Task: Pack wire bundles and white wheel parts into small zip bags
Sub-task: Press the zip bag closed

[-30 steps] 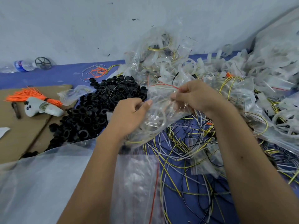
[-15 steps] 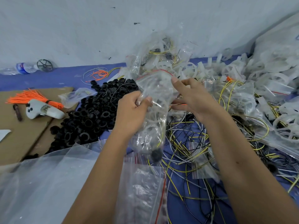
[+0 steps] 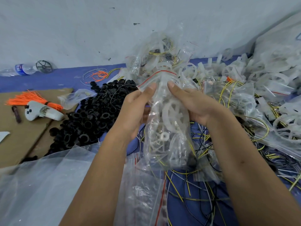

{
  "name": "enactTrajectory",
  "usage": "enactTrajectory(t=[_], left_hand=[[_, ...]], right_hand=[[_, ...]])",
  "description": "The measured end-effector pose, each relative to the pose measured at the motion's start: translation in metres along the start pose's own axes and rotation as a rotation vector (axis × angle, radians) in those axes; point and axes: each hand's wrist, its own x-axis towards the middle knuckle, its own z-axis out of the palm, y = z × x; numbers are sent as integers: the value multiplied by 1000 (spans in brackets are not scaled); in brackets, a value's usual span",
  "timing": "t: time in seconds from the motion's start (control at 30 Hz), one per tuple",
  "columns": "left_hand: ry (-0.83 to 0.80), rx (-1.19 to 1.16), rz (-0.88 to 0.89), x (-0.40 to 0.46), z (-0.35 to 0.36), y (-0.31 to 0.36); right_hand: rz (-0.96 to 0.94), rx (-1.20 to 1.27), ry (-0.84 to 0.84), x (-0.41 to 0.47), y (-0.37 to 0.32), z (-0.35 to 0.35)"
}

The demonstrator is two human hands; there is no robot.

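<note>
Both my hands hold a clear zip bag [image 3: 169, 144] upright above the blue mat. My left hand [image 3: 135, 110] pinches its red-striped mouth on the left side, and my right hand [image 3: 193, 106] pinches it on the right, thumbs close together near the top. Inside the bag I see a white wheel part [image 3: 175, 113], a small white nut-like piece and yellow and white wires at the bottom. Loose yellow, black and white wires [image 3: 200, 190] lie under the bag.
A heap of black rings [image 3: 91, 118] lies to the left. Filled zip bags and white wheels [image 3: 244, 82] pile up at the right and back. Empty bags [image 3: 141, 193] lie near me. On cardboard [image 3: 17, 134] sit orange ties [image 3: 32, 100] and a white controller.
The bag has been turned upright, mouth upward. Both my hands have slid up to its top edge and pinch the zip strip, closer together than before.
</note>
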Motion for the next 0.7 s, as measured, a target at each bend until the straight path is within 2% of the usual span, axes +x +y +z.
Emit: enactTrajectory(t=[0.07,0.13,0.3,0.37,0.43,0.57,0.7], left_hand=[[66,56,-28,-1,-3,-5],[67,50,-80,-2,-10,-8],[-186,-5,-168,-8,-28,-8],[-231,-59,-201,-10,-33,-10],[-194,-84,-242,-10,-35,-13],[40,-86,-265,-3,-37,-20],[48,-50,-171,-1,-40,-20]], right_hand=[[42,-85,75,1,3,0],[63,-193,81,1,6,0],[93,-218,-43,-1,5,-3],[122,-256,-77,-1,8,-2],[135,-316,-46,-1,11,0],[84,-406,106,4,13,-4],[-31,-338,202,8,15,-8]])
